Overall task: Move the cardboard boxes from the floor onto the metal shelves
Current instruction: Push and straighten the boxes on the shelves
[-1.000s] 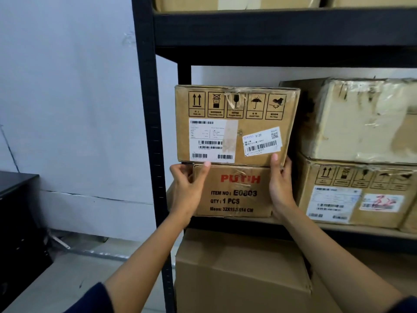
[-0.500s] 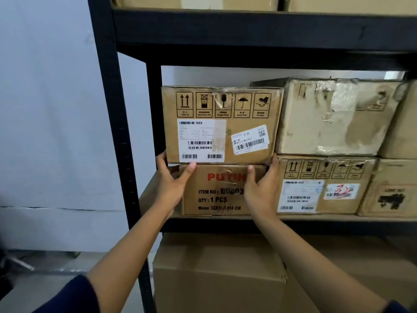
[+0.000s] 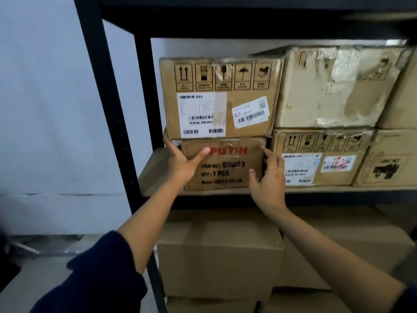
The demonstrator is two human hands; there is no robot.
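A cardboard box with handling symbols and white barcode labels (image 3: 243, 96) rests on a smaller brown box printed PUTIH (image 3: 228, 175), both on the black metal shelf (image 3: 316, 190) at its left end. My left hand (image 3: 181, 164) wraps the PUTIH box's left edge, thumb across its front, fingertips touching the upper box's lower left corner. My right hand (image 3: 269, 179) hovers at the PUTIH box's right edge, fingers spread, holding nothing.
A pale taped box (image 3: 331, 86) sits on a labelled box (image 3: 316, 159) to the right, another box (image 3: 388, 163) beyond. A large plain box (image 3: 218, 256) fills the shelf below. The black upright post (image 3: 106, 105) stands left, a white wall behind.
The labelled box has been set down on the PUTIH box. My right hand has come off its lower edge and dropped lower with fingers spread; the left has slid down to the PUTIH box.
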